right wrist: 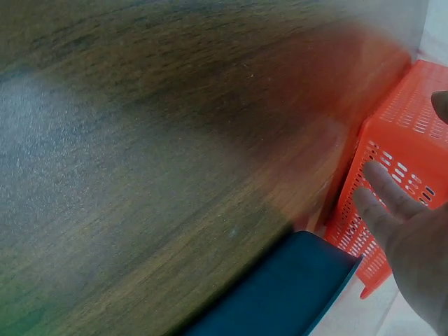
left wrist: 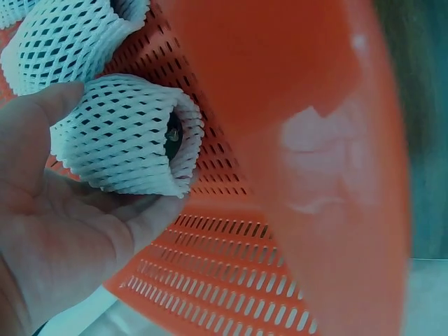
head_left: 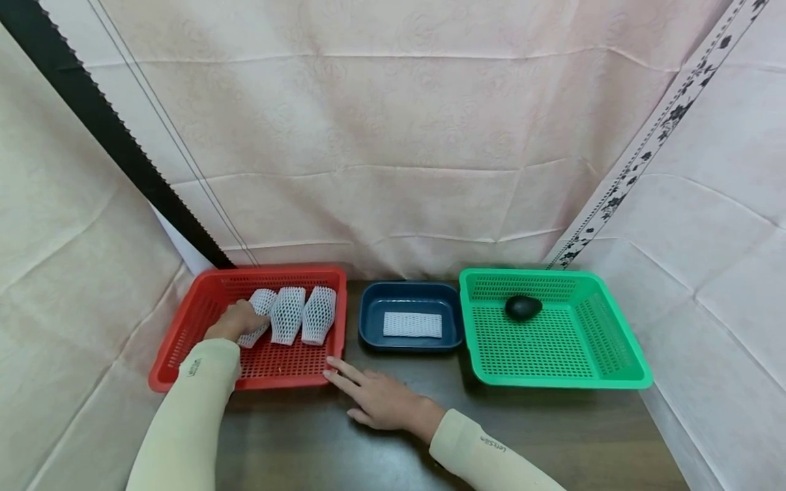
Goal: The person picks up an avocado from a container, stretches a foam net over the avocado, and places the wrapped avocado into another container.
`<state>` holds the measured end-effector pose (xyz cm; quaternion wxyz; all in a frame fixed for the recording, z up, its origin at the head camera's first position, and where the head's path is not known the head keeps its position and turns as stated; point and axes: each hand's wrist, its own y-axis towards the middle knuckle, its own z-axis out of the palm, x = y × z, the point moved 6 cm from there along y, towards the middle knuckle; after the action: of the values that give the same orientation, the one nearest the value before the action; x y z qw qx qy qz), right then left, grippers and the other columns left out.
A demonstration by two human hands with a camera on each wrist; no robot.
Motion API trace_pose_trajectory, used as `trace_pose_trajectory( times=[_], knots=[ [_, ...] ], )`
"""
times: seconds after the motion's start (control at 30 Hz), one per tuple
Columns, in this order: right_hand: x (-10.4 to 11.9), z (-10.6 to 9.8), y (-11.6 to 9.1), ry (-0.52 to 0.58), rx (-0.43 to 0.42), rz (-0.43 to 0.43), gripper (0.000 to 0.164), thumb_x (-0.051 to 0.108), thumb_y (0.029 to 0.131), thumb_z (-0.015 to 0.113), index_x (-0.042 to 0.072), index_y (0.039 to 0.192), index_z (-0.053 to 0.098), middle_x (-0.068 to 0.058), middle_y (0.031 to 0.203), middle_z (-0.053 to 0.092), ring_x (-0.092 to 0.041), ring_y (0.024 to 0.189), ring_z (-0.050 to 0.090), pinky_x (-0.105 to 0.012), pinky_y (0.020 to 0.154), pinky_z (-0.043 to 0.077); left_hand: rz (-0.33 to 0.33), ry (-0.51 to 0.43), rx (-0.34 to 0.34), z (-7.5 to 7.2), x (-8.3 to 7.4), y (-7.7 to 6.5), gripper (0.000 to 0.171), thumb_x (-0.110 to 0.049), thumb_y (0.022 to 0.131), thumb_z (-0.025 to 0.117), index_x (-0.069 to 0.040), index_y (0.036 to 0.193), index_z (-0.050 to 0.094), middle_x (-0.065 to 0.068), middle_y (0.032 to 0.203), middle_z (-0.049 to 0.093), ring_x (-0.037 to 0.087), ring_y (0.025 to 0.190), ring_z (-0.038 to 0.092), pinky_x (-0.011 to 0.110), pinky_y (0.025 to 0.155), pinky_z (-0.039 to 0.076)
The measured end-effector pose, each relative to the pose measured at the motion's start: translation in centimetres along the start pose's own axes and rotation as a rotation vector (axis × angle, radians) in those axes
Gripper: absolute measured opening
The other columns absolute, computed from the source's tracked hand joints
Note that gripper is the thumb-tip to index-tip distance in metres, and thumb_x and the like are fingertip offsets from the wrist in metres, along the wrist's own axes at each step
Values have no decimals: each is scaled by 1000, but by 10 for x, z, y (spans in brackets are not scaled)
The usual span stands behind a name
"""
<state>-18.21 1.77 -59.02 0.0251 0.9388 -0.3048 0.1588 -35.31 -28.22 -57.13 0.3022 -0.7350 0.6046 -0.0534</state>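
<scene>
Inside the red basket [head_left: 282, 368], my left hand [head_left: 236, 320] holds the leftmost avocado in a white foam net [left wrist: 122, 136]. In the left wrist view my thumb lies along its upper side and my fingers curl beneath; a dark stem end shows in the net's open mouth. To its right lie two more netted pieces [head_left: 287, 315] [head_left: 319, 315], side by side. My right hand [head_left: 383, 401], fingers extended and spread, rests its fingertips at the basket's front right corner.
Right of the red basket stands a dark blue tray [head_left: 410, 300] with a flat white foam net [head_left: 413, 324] in it. Beside that, a green basket [head_left: 552, 354] contains one bare dark avocado [head_left: 523, 307]. Pale cloth [head_left: 381, 204] hangs behind the wooden table [head_left: 295, 443] and along both sides.
</scene>
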Motion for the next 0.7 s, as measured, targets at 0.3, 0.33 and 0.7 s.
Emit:
trace_pose_trajectory(
  times=[0.3, 0.33, 0.7],
  knots=[
    [1, 1, 0, 0, -11, -7, 90, 38, 102, 63, 29, 167, 1, 2, 175, -8, -14, 117, 64, -31, 96, 55, 30, 9, 16, 1, 2, -1, 99, -49, 98, 57, 25, 147, 15, 49, 144, 34, 56, 124, 48, 67, 104, 45],
    [1, 1, 0, 3, -11, -6, 90, 38, 102, 63, 29, 167, 1, 2, 175, -8, -14, 118, 64, -31, 96, 55, 33, 8, 18, 1, 2, -2, 99, -49, 98, 56, 25, 148, 13, 49, 144, 33, 56, 126, 47, 68, 105, 44],
    [-2, 2, 1, 45, -3, -7, 89, 37, 103, 62, 32, 166, -1, 5, 175, -11, -14, 125, 61, -31, 100, 54, 163, 240, -269, -25, -25, -26, 89, -44, 95, 62, 20, 145, 25, 50, 137, 40, 67, 124, 42, 76, 102, 38]
  ],
)
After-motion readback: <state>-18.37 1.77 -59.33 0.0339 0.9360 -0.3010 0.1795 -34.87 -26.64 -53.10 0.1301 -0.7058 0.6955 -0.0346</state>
